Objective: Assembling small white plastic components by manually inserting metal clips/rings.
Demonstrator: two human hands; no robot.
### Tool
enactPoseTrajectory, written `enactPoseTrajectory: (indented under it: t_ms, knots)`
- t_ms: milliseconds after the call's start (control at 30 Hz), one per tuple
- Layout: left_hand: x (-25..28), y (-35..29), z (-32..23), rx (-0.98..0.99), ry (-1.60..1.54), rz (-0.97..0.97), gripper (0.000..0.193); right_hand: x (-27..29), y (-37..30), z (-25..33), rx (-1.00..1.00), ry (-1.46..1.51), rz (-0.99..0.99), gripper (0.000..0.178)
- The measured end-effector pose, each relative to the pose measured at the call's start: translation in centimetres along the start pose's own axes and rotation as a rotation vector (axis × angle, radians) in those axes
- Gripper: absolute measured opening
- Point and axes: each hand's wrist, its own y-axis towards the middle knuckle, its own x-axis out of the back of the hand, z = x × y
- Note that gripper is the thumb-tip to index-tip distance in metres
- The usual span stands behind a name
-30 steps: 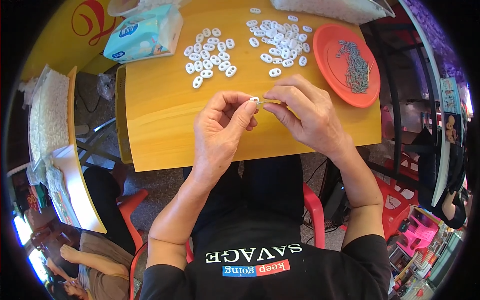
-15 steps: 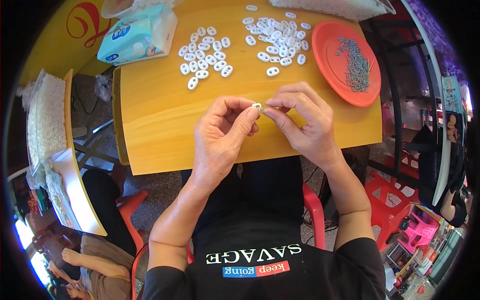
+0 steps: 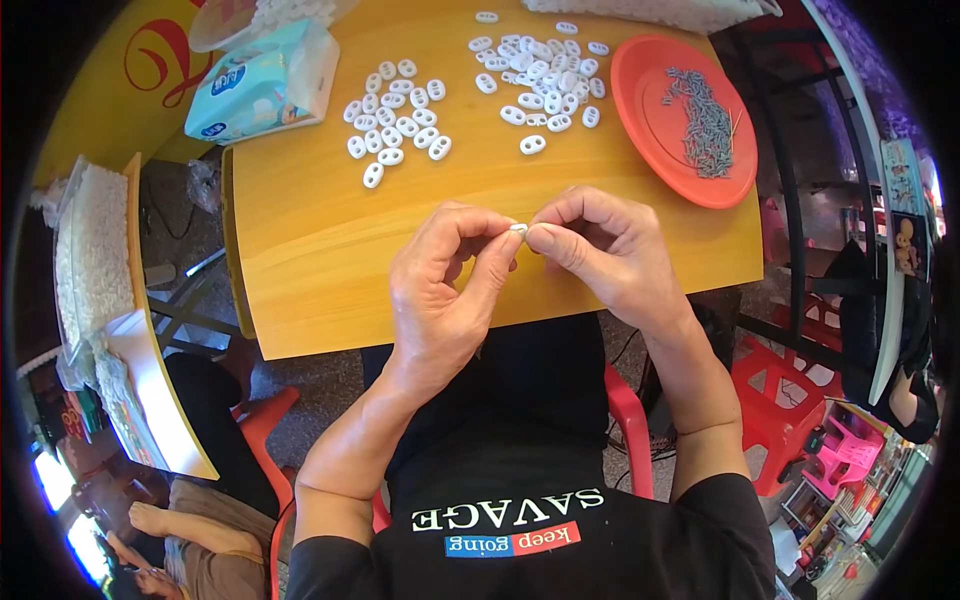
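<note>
My left hand pinches a small white two-hole oval plastic piece between thumb and forefinger, above the near half of the table. The thumb and forefinger of my right hand are closed together against the right end of that piece. Whatever sits between those right fingertips is hidden. Beyond my hands lie two groups of similar white pieces: a looser group on the left and a denser pile in the middle. On the right, a red plate carries a heap of tiny grey metal parts, perhaps springs.
A pale blue tissue pack stands at the far left of the yellow wooden table. Clear bags of white pieces line the far edge. Another person's arm shows at lower left. Red plastic stools stand at right.
Both hands have moved slightly nearer to me. The white piece is turned flatter, and my right thumb now presses closer against its end. The whole view has shifted a little.
</note>
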Motion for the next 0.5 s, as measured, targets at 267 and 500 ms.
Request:
enactPoseTrajectory:
  t_ms: [267,500]
  knots:
    - [1.0,1.0,0.7,-0.039,0.114,0.04,0.008,0.6,1.2,0.3,-0.046,-0.069,0.034,0.018]
    - [1.7,1.1,0.9,0.178,-0.109,-0.051,0.011,1.9,5.0,0.7,0.341,-0.801,-0.11,0.019]
